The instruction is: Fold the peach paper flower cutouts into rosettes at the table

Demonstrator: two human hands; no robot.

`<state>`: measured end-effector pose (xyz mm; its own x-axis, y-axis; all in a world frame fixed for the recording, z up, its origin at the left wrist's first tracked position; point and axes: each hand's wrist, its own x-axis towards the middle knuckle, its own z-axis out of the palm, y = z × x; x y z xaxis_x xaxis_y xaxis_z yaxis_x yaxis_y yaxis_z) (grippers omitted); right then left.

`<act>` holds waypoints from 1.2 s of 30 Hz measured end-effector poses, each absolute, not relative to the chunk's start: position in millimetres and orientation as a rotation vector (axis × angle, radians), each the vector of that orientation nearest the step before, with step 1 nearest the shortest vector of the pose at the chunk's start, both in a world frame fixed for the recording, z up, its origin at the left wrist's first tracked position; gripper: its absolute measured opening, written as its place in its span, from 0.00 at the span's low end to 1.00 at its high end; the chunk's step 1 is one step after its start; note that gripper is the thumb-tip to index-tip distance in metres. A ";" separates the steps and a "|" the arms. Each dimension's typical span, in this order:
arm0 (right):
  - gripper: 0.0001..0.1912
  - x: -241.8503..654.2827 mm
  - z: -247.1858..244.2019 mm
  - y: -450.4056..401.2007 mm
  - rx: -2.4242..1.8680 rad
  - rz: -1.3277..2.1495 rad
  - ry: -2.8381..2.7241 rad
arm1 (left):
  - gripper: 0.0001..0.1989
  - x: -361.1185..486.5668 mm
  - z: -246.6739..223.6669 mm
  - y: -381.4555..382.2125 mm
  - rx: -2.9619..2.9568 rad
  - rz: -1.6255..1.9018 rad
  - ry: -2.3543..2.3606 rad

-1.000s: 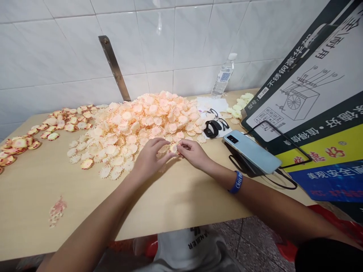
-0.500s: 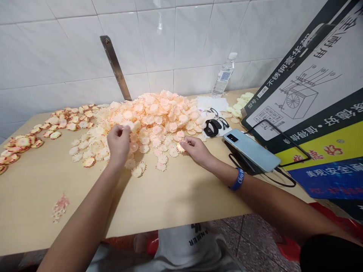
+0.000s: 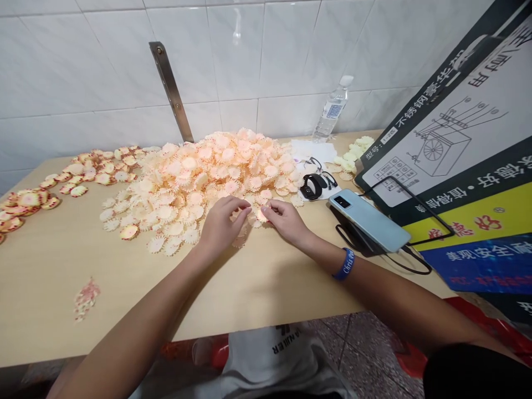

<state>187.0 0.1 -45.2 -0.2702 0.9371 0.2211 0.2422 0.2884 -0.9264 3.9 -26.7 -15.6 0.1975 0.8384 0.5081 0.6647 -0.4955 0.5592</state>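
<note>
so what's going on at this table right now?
A person sits at a wooden table with a big pile of peach petal discs. The left hand and right hand meet at the pile's near edge, fingers pinching one small petal piece between them. Red-edged discs lie spread to the left. A phone, a smartwatch and a water bottle sit to the right.

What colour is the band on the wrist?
Blue, with white lettering: the wristband on the right arm, seen in the head view.
</note>
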 end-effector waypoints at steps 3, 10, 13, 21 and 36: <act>0.20 184.6 -44.5 -3.1 -1.095 0.996 -1.735 | 0.07 8.5 -18.4 -28.5 2.286 1.103 1.467; 0.20 183.1 -46.3 -8.2 -1.063 1.039 -1.771 | 0.08 13.2 -21.9 -31.8 2.255 0.956 1.605; 0.21 183.4 -48.1 -8.4 -1.029 1.128 -1.761 | 0.08 14.2 -21.9 -32.3 2.229 0.891 1.642; 0.20 182.7 -48.7 -8.4 -0.995 1.204 -1.811 | 0.11 18.3 -21.9 -34.6 2.316 0.807 1.712; 0.18 178.5 -45.2 -10.5 -1.095 0.937 -1.963 | 0.09 13.2 -24.2 -23.1 2.282 0.917 1.870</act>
